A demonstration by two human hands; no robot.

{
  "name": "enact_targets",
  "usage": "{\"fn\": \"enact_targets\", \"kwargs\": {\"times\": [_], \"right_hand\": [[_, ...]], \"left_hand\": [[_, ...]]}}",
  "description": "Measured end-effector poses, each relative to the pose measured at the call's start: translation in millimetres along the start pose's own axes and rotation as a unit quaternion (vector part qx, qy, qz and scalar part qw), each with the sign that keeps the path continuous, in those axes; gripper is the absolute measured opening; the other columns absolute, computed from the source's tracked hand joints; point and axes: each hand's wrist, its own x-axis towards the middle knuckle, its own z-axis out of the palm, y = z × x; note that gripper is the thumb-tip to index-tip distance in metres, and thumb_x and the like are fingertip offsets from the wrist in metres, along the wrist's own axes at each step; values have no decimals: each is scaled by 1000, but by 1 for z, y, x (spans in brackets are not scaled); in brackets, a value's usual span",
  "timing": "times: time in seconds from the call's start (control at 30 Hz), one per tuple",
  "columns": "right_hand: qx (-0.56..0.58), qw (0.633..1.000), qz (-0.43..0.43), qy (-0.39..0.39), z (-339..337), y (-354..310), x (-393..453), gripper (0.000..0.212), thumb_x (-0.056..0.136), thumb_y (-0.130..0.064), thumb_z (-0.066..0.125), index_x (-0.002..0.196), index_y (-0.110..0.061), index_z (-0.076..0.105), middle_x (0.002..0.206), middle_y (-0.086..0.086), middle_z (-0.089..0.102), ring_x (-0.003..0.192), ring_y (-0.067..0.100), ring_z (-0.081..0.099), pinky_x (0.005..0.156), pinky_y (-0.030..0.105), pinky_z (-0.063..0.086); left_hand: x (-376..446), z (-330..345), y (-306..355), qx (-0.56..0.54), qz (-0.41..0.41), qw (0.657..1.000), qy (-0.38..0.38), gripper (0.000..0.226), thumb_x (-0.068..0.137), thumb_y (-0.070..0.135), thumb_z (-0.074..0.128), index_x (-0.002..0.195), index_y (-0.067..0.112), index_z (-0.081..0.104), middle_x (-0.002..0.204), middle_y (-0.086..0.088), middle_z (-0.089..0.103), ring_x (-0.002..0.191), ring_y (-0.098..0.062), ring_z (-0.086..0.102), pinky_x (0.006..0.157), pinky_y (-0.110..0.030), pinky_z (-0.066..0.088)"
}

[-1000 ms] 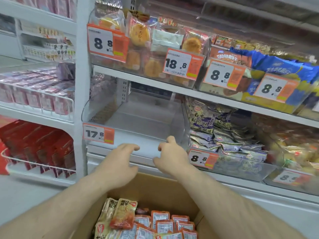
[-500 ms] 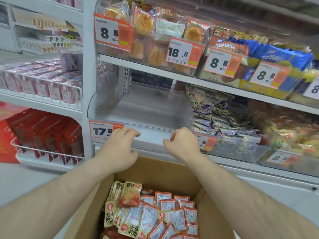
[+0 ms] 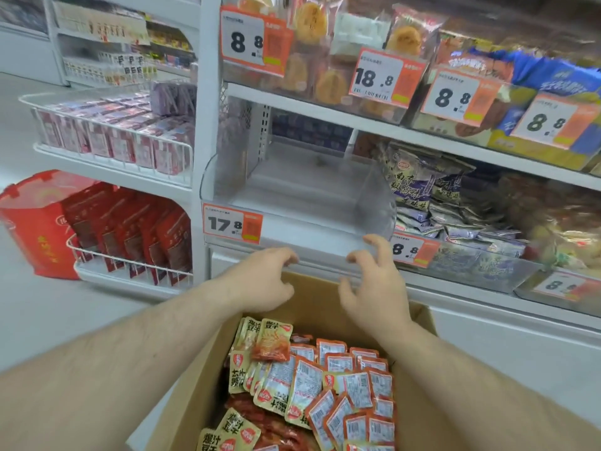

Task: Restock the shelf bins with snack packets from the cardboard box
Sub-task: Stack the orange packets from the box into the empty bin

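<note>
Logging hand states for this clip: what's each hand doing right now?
Left hand: open, fingers loosely curled, holding nothing.
Right hand: open, fingers spread and bent, holding nothing.

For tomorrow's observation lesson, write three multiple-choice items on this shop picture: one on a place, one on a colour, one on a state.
1. Where is the cardboard box?
A. Below the clear bin, under the person's arms
B. On the top shelf
C. Inside the red basket

2. What colour frames the 17.8 price tag?
A. Green
B. Orange
C. Blue

3. What is the state of the clear bin behind that tag?
A. Full of packets
B. Covered with a lid
C. Holding no packets

Answers:
1 A, the box sits low in front, beneath the left hand and right hand.
2 B, its border is orange.
3 C, its bare floor shows through.
</note>
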Motion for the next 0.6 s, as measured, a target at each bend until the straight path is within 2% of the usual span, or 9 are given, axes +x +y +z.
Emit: {"fn": "enact_targets", "kwargs": {"times": [0.03,0.07,0.13,0.2,0.37,0.4,0.47,0.53,0.6], "right_hand": [[2,999,-37,15,10,-2,-14,23,74,-18,75,93,-11,64,127,11,55,70,23,61,66,28,49],[5,999,-44,-11,20,-2,-28,18,74,-19,73,88,-13,64,114,7,61,69,21,61,64,27,50],[36,983,88,-157,48,2,-47,7,81,-24,64,84,-18,62,91,-3,64,76,18,63,65,31,54],[62,933,237,-265,83,11,-56,5,85,-25,60,84,-20,62,83,-4,66,77,16,62,67,32,55],[144,842,374,-362,167,8,-58,15,82,-24,58,75,-11,61,75,3,65,70,21,61,62,29,51],[145,833,381,-374,184,5,-56,22,81,-31,59,76,-10,63,79,6,68,74,23,63,65,32,54],[115,824,395,-390,209,-4,-50,42,79,-52,59,90,-12,66,103,11,68,89,27,65,74,33,54],[81,806,422,-408,229,-10,-44,69,74,-67,61,115,-12,62,126,12,56,105,29,61,78,33,48],[40,791,433,-430,238,-16,-39,82,70,-71,67,127,-14,57,135,12,46,115,30,56,86,37,48]], "left_hand": [[2,5,-3,-5,-3,1000,-22,57,90,19,59,144,25,43,146,5,48,132,-13,46,108,-30,41],[4,9,-5,-9,-5,999,-40,55,90,20,60,143,25,45,143,6,50,129,-13,49,105,-29,43],[8,17,-9,-29,-11,997,-69,53,90,22,62,140,26,47,133,9,54,119,-12,52,97,-26,44],[13,23,-13,-32,-16,995,-89,51,89,23,63,138,26,48,121,13,54,110,-10,53,91,-23,45],[27,26,-30,-15,-38,991,-127,46,90,23,62,135,24,51,118,11,59,108,-11,58,93,-29,51],[29,25,-34,-19,-47,990,-130,45,91,23,62,135,23,51,118,10,60,107,-11,59,91,-26,50],[34,24,-43,-36,-69,989,-128,43,92,21,61,134,22,52,116,9,60,105,-11,59,86,-23,48],[36,23,-51,-52,-90,986,-127,41,92,20,60,132,21,53,111,9,59,105,-12,60,85,-22,48],[36,22,-56,-61,-103,985,-127,40,93,19,60,132,22,53,108,11,59,104,-11,60,84,-21,48]]}}
